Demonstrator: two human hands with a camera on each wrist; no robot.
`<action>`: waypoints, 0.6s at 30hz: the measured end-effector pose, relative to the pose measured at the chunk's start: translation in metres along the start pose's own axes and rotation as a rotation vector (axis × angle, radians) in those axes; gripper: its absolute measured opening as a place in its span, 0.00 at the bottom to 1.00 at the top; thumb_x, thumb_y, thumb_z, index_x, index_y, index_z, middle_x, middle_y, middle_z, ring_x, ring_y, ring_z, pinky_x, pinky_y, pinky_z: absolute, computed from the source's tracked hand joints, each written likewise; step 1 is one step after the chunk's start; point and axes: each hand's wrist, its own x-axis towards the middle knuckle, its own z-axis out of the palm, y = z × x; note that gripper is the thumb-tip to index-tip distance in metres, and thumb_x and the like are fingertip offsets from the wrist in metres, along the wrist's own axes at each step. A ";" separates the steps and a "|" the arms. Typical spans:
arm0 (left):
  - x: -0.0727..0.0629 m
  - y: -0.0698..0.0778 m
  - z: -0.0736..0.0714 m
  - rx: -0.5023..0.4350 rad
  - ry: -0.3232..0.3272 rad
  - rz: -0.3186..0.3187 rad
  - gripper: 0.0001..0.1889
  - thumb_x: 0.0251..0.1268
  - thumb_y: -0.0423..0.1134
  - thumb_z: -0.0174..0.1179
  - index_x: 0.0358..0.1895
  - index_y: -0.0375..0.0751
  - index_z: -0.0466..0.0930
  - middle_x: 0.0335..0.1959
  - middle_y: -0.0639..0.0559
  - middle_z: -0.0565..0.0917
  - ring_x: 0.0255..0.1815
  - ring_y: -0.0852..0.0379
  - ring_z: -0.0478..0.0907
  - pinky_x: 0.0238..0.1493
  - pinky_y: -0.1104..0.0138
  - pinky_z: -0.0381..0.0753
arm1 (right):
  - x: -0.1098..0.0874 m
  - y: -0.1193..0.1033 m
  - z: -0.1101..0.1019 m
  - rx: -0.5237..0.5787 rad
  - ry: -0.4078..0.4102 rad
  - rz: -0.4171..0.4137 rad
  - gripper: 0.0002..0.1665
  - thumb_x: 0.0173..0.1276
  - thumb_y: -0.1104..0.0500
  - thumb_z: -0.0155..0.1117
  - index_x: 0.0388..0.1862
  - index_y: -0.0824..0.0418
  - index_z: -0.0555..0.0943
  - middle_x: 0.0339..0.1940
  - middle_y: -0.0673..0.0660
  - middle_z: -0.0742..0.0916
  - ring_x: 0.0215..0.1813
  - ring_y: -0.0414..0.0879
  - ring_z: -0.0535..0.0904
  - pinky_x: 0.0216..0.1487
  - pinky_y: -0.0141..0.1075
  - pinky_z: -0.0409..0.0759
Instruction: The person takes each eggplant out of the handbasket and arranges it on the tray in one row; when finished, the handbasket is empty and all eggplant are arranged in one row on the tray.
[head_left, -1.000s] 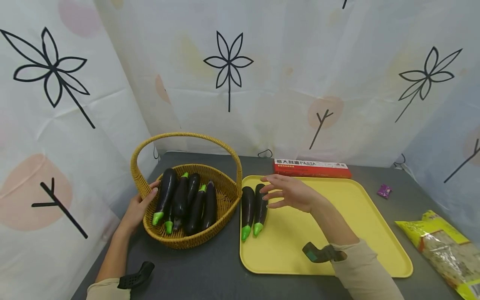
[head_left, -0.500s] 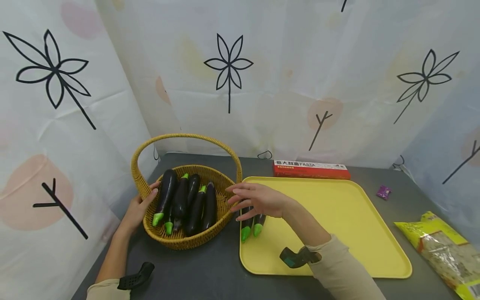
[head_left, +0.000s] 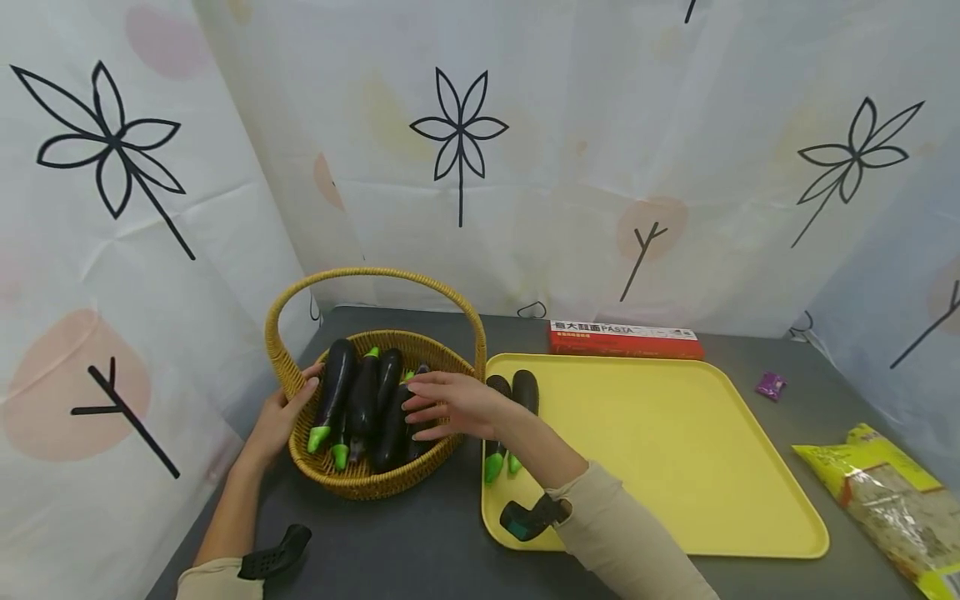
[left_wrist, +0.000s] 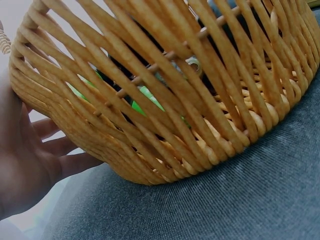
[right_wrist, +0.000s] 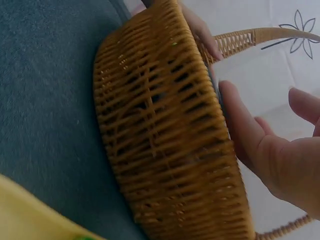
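Note:
At the left of the head view stands a yellow wicker basket (head_left: 367, 487) with a tall arched handle, holding several dark eggplants (head_left: 364, 400) with green stem ends. My left hand (head_left: 272, 425) grips its left side near the foot of the handle, thumb over the rim; in the left wrist view the fingers (left_wrist: 75, 165) lie against the outer weave. My right hand (head_left: 461, 404) hovers over the basket's right part, fingers loosely extended above the eggplants and covering part of them. From the right wrist view, thumb and fingers hang beyond the rim with nothing between them.
Right of the basket lies a yellow tray (head_left: 660, 483) with two eggplants (head_left: 527, 392) at its left edge, partly behind my right forearm. A red pasta box (head_left: 626, 342) sits behind it. Farther right are a small purple packet (head_left: 770, 385) and a yellow-and-clear food bag (head_left: 892, 508).
My right hand has moved left from above the tray's eggplants, across the basket's right rim, to over the eggplants inside. My left hand keeps its grip on the basket.

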 end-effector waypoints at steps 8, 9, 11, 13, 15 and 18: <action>-0.002 0.000 -0.002 0.002 0.009 -0.014 0.30 0.78 0.48 0.41 0.74 0.35 0.53 0.72 0.30 0.53 0.71 0.33 0.47 0.64 0.38 0.48 | 0.025 0.007 0.022 0.045 0.090 -0.001 0.29 0.75 0.58 0.54 0.70 0.68 0.63 0.58 0.68 0.75 0.58 0.61 0.73 0.51 0.51 0.76; -0.003 0.000 -0.001 -0.001 0.011 -0.013 0.29 0.78 0.48 0.41 0.74 0.35 0.53 0.72 0.30 0.53 0.70 0.33 0.48 0.63 0.39 0.49 | 0.028 0.008 0.025 0.043 0.099 0.001 0.30 0.74 0.57 0.55 0.70 0.67 0.63 0.58 0.68 0.75 0.57 0.60 0.73 0.51 0.51 0.77; -0.003 0.000 -0.001 -0.011 0.012 -0.009 0.29 0.78 0.48 0.41 0.74 0.35 0.53 0.72 0.30 0.53 0.70 0.33 0.49 0.63 0.39 0.50 | 0.033 0.009 0.028 0.034 0.116 0.007 0.32 0.73 0.56 0.57 0.70 0.67 0.63 0.57 0.66 0.76 0.57 0.59 0.73 0.50 0.50 0.77; -0.003 0.000 0.000 -0.018 0.010 -0.006 0.29 0.78 0.48 0.42 0.74 0.35 0.54 0.72 0.30 0.54 0.70 0.33 0.49 0.63 0.39 0.50 | 0.037 0.011 0.030 0.028 0.133 0.011 0.33 0.72 0.56 0.58 0.71 0.66 0.62 0.57 0.64 0.76 0.58 0.59 0.73 0.48 0.49 0.78; -0.002 0.000 0.000 -0.019 0.006 -0.006 0.29 0.78 0.48 0.42 0.74 0.36 0.54 0.72 0.30 0.54 0.70 0.33 0.49 0.63 0.39 0.50 | 0.041 0.012 0.032 0.027 0.151 0.014 0.34 0.72 0.55 0.59 0.72 0.66 0.62 0.57 0.63 0.76 0.59 0.59 0.72 0.48 0.49 0.79; -0.001 0.000 0.000 -0.016 0.005 -0.013 0.30 0.77 0.50 0.42 0.74 0.36 0.55 0.72 0.31 0.54 0.70 0.34 0.48 0.63 0.38 0.48 | 0.046 0.014 0.036 0.025 0.170 0.019 0.34 0.71 0.55 0.60 0.71 0.65 0.62 0.58 0.63 0.76 0.61 0.61 0.70 0.46 0.48 0.79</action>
